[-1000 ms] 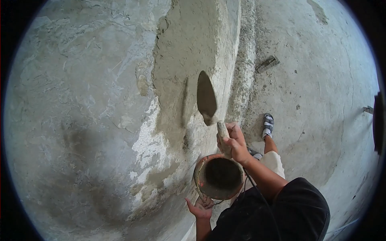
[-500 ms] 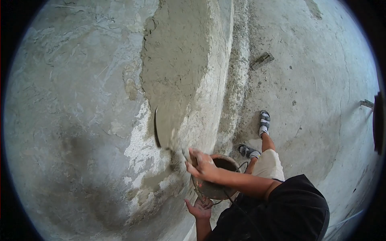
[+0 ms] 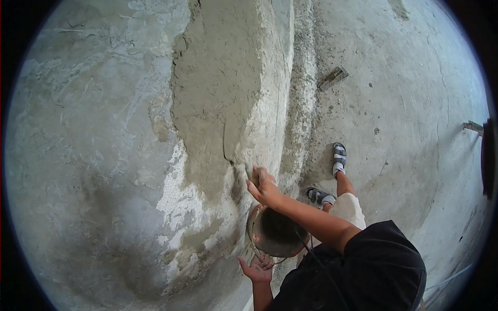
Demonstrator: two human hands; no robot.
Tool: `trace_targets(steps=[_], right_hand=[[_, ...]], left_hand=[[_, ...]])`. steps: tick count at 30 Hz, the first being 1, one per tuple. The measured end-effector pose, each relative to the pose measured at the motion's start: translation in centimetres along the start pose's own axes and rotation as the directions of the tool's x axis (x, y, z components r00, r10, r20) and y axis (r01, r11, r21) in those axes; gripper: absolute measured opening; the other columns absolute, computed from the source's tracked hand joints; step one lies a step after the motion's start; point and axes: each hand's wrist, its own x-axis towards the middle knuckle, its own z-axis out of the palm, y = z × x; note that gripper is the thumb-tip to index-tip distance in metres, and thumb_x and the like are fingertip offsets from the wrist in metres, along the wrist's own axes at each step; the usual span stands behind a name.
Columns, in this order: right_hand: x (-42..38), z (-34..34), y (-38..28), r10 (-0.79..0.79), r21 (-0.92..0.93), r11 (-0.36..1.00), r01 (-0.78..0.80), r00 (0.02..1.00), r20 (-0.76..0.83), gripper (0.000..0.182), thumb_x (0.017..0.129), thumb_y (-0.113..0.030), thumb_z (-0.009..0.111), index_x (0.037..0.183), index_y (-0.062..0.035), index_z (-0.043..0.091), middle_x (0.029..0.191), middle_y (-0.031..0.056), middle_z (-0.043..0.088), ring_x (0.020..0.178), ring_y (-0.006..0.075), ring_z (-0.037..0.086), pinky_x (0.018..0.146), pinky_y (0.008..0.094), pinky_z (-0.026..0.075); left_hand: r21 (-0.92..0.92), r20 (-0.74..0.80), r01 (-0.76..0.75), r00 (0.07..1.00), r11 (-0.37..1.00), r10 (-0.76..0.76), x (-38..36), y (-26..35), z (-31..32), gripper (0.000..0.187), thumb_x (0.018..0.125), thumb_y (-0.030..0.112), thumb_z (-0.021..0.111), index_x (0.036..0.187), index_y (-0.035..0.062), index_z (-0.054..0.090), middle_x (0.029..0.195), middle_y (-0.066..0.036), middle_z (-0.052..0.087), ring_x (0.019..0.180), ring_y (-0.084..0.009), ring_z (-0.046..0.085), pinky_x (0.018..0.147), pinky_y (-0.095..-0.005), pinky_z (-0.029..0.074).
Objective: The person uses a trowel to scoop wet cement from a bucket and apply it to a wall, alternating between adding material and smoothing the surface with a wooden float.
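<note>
From the head camera, looking steeply down along a wall (image 3: 93, 155): the right hand (image 3: 263, 185) has its grip clamped on the handle of a trowel (image 3: 231, 145), whose blade lies flat against a patch of fresh grey plaster (image 3: 218, 88) on the wall. The blade shows mostly edge-on, so its face is hard to read. The plaster patch has a ragged left edge, with paler, bare scraped areas just below it.

Lower down, the left hand (image 3: 258, 268) is cupped palm-up under a round mortar pan (image 3: 272, 230), its fingers curled on the pan's underside, holding it near the wall and beneath the right forearm. The pan's inside looks dark with wet mix; how full it is cannot be told.

The person wears a black shirt (image 3: 363, 274) and light shorts, and two feet in grey sandals (image 3: 339, 155) stand on the concrete floor (image 3: 415, 103). A small flat piece of debris (image 3: 333, 78) lies on the floor, well apart from the feet.
</note>
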Motion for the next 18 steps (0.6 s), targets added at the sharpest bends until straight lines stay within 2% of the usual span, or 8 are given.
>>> trace_targets(steps=[2, 6, 8, 11, 12, 14, 16, 18], right_hand=[[-2.5, -0.7, 1.3, 0.106, 0.015, 0.994, -0.108, 0.989, 0.106, 0.052, 0.087, -0.022, 0.061, 0.125, 0.0028, 0.037, 0.103, 0.0269, 0.057, 0.094, 0.0447, 0.059, 0.081, 0.0451, 0.048], [-4.0, -1.9, 2.1, 0.176, 0.094, 0.979, -0.180, 0.983, 0.045, 0.049, 0.087, -0.020, 0.061, 0.123, 0.0023, 0.037, 0.104, 0.0278, 0.057, 0.097, 0.0453, 0.059, 0.082, 0.0447, 0.048], [-1.4, -2.0, 1.0, 0.123, 0.125, 0.986, -0.107, 0.984, -0.129, 0.044, 0.087, -0.018, 0.062, 0.119, 0.0016, 0.038, 0.102, 0.0271, 0.058, 0.094, 0.0423, 0.061, 0.081, 0.0431, 0.048], [3.8, -1.8, -2.1, 0.033, 0.235, 0.972, 0.004, 0.988, -0.154, 0.043, 0.087, -0.017, 0.062, 0.117, 0.0020, 0.038, 0.101, 0.0261, 0.059, 0.090, 0.0373, 0.062, 0.078, 0.0403, 0.049], [4.5, -1.3, -3.2, 0.139, 0.344, 0.931, -0.125, 0.990, -0.017, 0.043, 0.086, -0.016, 0.062, 0.116, 0.0025, 0.038, 0.097, 0.0241, 0.060, 0.085, 0.0333, 0.063, 0.072, 0.0377, 0.050], [3.3, 0.0, -5.4, -0.064, 0.211, 0.973, 0.095, 0.987, -0.147, 0.046, 0.085, -0.015, 0.062, 0.119, 0.0039, 0.039, 0.092, 0.0233, 0.061, 0.079, 0.0329, 0.064, 0.067, 0.0385, 0.050], [-0.1, 1.3, -6.2, -0.231, 0.231, 0.941, 0.248, 0.968, -0.100, 0.049, 0.084, -0.015, 0.067, 0.119, 0.0068, 0.040, 0.086, 0.0198, 0.057, 0.069, 0.0316, 0.059, 0.063, 0.0415, 0.048], [-3.1, 0.3, -7.5, -0.306, 0.240, 0.930, 0.278, 0.948, 0.089, 0.050, 0.083, -0.015, 0.068, 0.119, 0.0071, 0.041, 0.087, 0.0225, 0.058, 0.070, 0.0320, 0.061, 0.064, 0.0394, 0.049]], left_hand=[[0.025, 0.012, 0.002, 1.000, 1.000, -0.002, 0.0, 0.1, 0.2, 0.082, 0.074, 0.086, 0.032, 0.073, 0.0056, 0.044, 0.054, 0.002, 0.028, 0.047, -0.0126, 0.024, 0.052, -0.0248, 0.023], [-0.032, 0.055, 0.021, 0.998, 0.999, -0.020, 0.4, 0.3, 0.3, 0.080, 0.075, 0.085, 0.033, 0.073, 0.0058, 0.043, 0.054, 0.002, 0.028, 0.047, -0.0125, 0.024, 0.051, -0.0250, 0.023], [-0.039, 0.044, 0.020, 0.999, 0.999, -0.018, 0.4, 0.3, 0.3, 0.080, 0.075, 0.085, 0.033, 0.073, 0.0059, 0.043, 0.054, 0.002, 0.028, 0.047, -0.0124, 0.024, 0.051, -0.0251, 0.023], [-0.023, 0.027, 0.009, 1.000, 1.000, -0.008, 0.4, -0.1, 0.1, 0.080, 0.076, 0.085, 0.032, 0.072, 0.0057, 0.043, 0.054, 0.002, 0.028, 0.047, -0.0122, 0.024, 0.050, -0.0253, 0.023], [0.001, 0.035, 0.000, 0.999, 1.000, 0.000, 0.4, -0.3, -0.1, 0.080, 0.075, 0.086, 0.033, 0.071, 0.0062, 0.043, 0.055, 0.002, 0.029, 0.046, -0.0123, 0.023, 0.049, -0.0251, 0.022], [0.027, 0.051, -0.004, 0.999, 1.000, 0.002, 0.5, -0.5, 0.1, 0.081, 0.074, 0.086, 0.033, 0.070, 0.0066, 0.044, 0.055, 0.002, 0.030, 0.046, -0.0124, 0.022, 0.049, -0.0248, 0.022], [0.009, -0.006, -0.017, 1.000, 1.000, 0.017, 0.6, -0.6, 0.9, 0.081, 0.074, 0.086, 0.034, 0.072, 0.0052, 0.046, 0.056, 0.001, 0.031, 0.046, -0.0125, 0.023, 0.048, -0.0250, 0.022], [0.015, 0.017, -0.012, 1.000, 1.000, 0.012, 0.7, -0.4, 1.2, 0.082, 0.074, 0.085, 0.034, 0.073, 0.0044, 0.047, 0.056, 0.001, 0.031, 0.047, -0.0125, 0.023, 0.048, -0.0250, 0.022]])
